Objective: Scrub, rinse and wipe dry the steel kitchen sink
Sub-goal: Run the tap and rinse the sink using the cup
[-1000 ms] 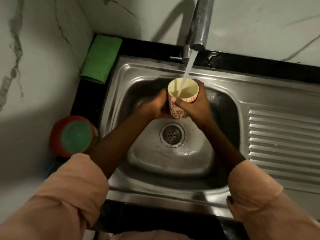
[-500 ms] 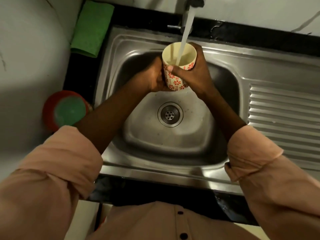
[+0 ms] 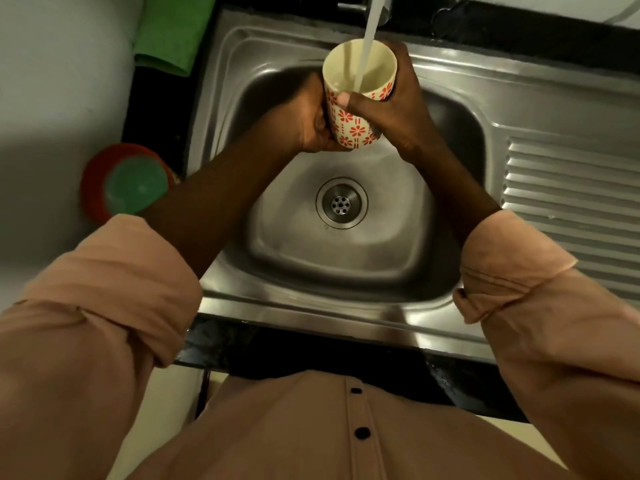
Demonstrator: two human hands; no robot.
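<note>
I hold a cream cup with a red flower print [image 3: 358, 95] under the stream of tap water [image 3: 367, 39], filling it to rinse the stainless steel kitchen sink [image 3: 346, 258]. To do this well, I judge the cup should stay upright and centred under the stream until nearly full, then be tipped along the basin walls and over the ribbed steel drainboard [image 3: 571, 202], so the water sweeps toward the round drain strainer [image 3: 341, 203] rather than splashing onto the dark desk [image 3: 156, 109].

My right hand [image 3: 394, 109] wraps the cup's far side, thumb across the printed front. My left hand [image 3: 308, 119] cups the lower near side, fingers curled under its base. Both forearms reach in over the basin, peach sleeves rolled up past the wrists.

A folded green cloth [image 3: 173, 32] lies at the sink's far left corner, handy for wiping dry. A red-rimmed tub with green contents [image 3: 128, 183] stands left of the basin.
</note>
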